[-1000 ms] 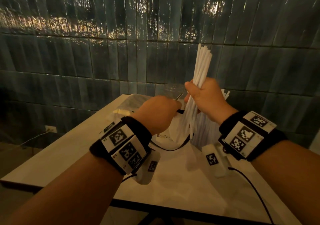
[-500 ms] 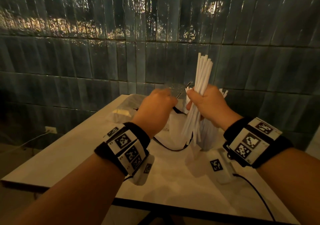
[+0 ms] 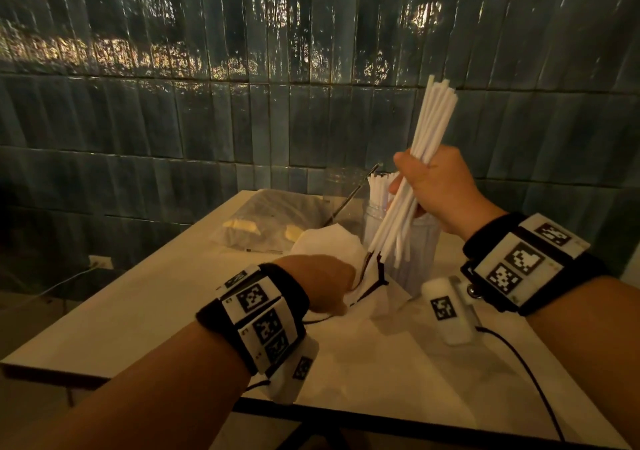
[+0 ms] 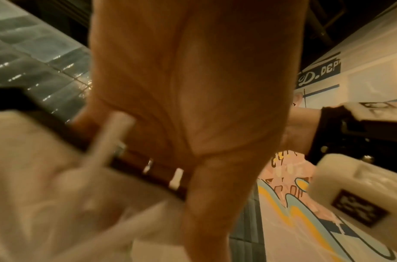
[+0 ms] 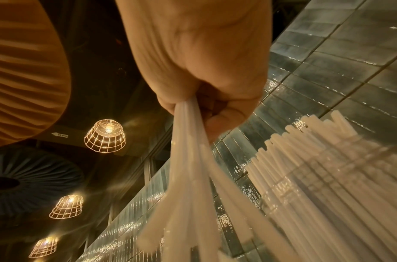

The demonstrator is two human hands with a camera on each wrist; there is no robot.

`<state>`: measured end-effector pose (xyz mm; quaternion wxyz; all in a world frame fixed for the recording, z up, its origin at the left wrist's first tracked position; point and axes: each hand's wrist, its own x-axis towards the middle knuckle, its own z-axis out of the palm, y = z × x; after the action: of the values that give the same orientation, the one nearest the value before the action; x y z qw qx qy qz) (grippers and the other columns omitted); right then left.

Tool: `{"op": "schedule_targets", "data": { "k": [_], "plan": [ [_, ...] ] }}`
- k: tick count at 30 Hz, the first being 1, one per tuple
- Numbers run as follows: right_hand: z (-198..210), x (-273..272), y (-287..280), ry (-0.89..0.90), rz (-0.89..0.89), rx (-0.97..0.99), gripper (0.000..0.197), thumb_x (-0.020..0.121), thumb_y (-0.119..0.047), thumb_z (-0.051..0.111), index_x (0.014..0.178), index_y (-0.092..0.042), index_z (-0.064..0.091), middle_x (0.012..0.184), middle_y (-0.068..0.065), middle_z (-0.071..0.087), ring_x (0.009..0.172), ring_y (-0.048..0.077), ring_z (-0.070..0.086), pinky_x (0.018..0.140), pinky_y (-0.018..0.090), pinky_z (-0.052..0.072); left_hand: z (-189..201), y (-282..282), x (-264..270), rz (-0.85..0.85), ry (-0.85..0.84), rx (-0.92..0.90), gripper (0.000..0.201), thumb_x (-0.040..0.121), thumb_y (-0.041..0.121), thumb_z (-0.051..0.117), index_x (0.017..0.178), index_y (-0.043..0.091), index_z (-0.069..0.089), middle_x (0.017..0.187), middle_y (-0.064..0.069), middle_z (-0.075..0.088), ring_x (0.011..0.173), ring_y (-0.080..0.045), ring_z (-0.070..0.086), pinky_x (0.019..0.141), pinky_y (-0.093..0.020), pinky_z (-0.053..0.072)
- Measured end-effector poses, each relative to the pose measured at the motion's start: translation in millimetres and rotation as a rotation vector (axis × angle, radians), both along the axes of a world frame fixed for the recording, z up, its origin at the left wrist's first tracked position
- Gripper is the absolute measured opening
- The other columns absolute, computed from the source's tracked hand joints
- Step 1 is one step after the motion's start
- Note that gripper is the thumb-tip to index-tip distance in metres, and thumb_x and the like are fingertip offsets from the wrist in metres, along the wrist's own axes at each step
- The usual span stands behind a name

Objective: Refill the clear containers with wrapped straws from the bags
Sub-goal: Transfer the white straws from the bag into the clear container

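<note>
I am holding a bundle of wrapped straws (image 3: 415,186) in my right hand (image 3: 436,190), fingers clenched around the middle of the bundle, above a clear container (image 3: 401,242) standing on the table (image 3: 138,311) near the tiled wall (image 3: 207,120). The risk, as I am judging it: the lower ends are splaying apart, so some are likely to catch the rim or land outside the container, which is already holding upright straws. A loosened fist could also scatter the bundle across the table. The straws are running slantwise through my fist, long ends pointing up toward the wall, short ends fanning out below my fingers (image 5: 224,122), beside and in front of the container's mouth rather than inside it. My left hand (image 3: 318,283) is resting low on a white bag (image 3: 329,242); in the wrist view its fingers appear curled at a dark strap on the bag, though blur keeps me from confirming a grip.
</note>
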<state>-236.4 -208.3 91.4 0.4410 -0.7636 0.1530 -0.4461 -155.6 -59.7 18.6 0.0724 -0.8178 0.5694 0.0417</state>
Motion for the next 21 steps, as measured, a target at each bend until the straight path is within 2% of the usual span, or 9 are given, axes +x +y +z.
{"op": "schedule_targets", "data": {
  "k": [3,5,8,10,13,14,16,19,21],
  "plan": [
    [5.1,-1.8,-3.4,0.013,0.012,-0.050,0.013,0.091,-0.024,0.058,0.084,-0.013,0.057,0.066,0.009,0.064,0.046,0.008,0.062,0.040,0.023,0.050,-9.9,-3.9,-3.6,0.046,0.036,0.134,0.054,0.089,0.041,0.061,0.133,0.013,0.047,0.131,-0.004,0.051,0.120,-0.025,0.047,0.098,-0.034,0.037],
    [6.7,-1.8,-6.1,0.034,0.004,-0.111,0.015,0.091,-0.022,0.057,0.080,-0.012,0.057,0.064,0.009,0.063,0.044,0.007,0.061,0.040,0.022,0.050,-8.3,-8.1,-3.2,0.049,0.067,0.143,0.051,0.086,0.051,0.060,0.116,0.010,0.057,0.112,-0.003,0.059,0.108,-0.023,0.052,0.089,-0.032,0.039],
    [8.9,-1.6,-10.0,0.056,-0.028,-0.186,0.019,0.092,-0.020,0.056,0.077,-0.009,0.058,0.060,0.006,0.063,0.042,0.005,0.058,0.039,0.019,0.047,5.1,-13.3,2.6,0.033,0.006,-0.128,0.051,0.082,0.067,0.052,0.069,0.017,0.051,0.068,0.005,0.050,0.070,-0.015,0.051,0.066,-0.027,0.038],
    [11.9,-1.4,-12.9,0.053,-0.039,-0.193,0.022,0.091,-0.019,0.056,0.071,-0.011,0.057,0.057,0.005,0.062,0.041,0.005,0.056,0.036,0.017,0.044,17.3,-16.2,3.3,0.026,-0.003,-0.383,0.053,0.081,0.069,0.050,0.059,0.021,0.045,0.059,0.006,0.046,0.055,-0.009,0.046,0.051,-0.024,0.032],
    [20.4,-1.0,-16.6,0.006,-0.044,-0.151,0.020,0.090,-0.019,0.057,0.073,-0.009,0.057,0.056,0.005,0.061,0.040,0.007,0.057,0.035,0.020,0.044,31.5,-23.4,1.5,-0.056,0.045,-0.662,0.031,0.084,0.054,0.059,0.071,0.029,0.048,0.064,0.017,0.040,0.058,-0.004,0.042,0.051,-0.017,0.026],
    [23.7,-0.9,-17.1,-0.016,-0.036,-0.123,0.017,0.090,-0.020,0.058,0.077,-0.009,0.057,0.057,0.006,0.062,0.041,0.007,0.058,0.035,0.021,0.045,33.7,-27.1,2.1,-0.074,0.073,-0.667,0.024,0.085,0.049,0.062,0.087,0.025,0.057,0.072,0.016,0.044,0.065,-0.007,0.043,0.056,-0.017,0.029],
    [28.9,-0.4,-16.7,-0.045,-0.019,-0.085,0.014,0.090,-0.021,0.058,0.085,-0.009,0.056,0.059,0.007,0.062,0.042,0.008,0.060,0.035,0.021,0.045,34.2,-35.1,2.7,-0.046,0.088,-0.540,0.034,0.088,0.039,0.062,0.110,0.014,0.058,0.091,0.005,0.051,0.079,-0.011,0.045,0.067,-0.021,0.034],
    [32.6,0.5,-13.6,-0.054,0.003,-0.080,0.013,0.090,-0.021,0.060,0.081,-0.013,0.055,0.060,0.007,0.063,0.043,0.009,0.062,0.035,0.022,0.045,30.7,-48.3,4.4,0.001,0.114,-0.447,0.018,0.087,0.029,0.063,0.087,0.011,0.061,0.080,0.002,0.050,0.066,-0.010,0.044,0.061,-0.017,0.032],
    [32.1,0.9,-12.1,-0.043,0.013,-0.093,0.014,0.089,-0.020,0.062,0.079,-0.013,0.054,0.061,0.008,0.063,0.043,0.010,0.062,0.035,0.023,0.046,29.2,-51.6,2.7,0.027,0.167,-0.471,0.019,0.087,0.022,0.063,0.074,0.009,0.057,0.068,0.002,0.045,0.061,-0.011,0.042,0.060,-0.022,0.035]
  ]
}}
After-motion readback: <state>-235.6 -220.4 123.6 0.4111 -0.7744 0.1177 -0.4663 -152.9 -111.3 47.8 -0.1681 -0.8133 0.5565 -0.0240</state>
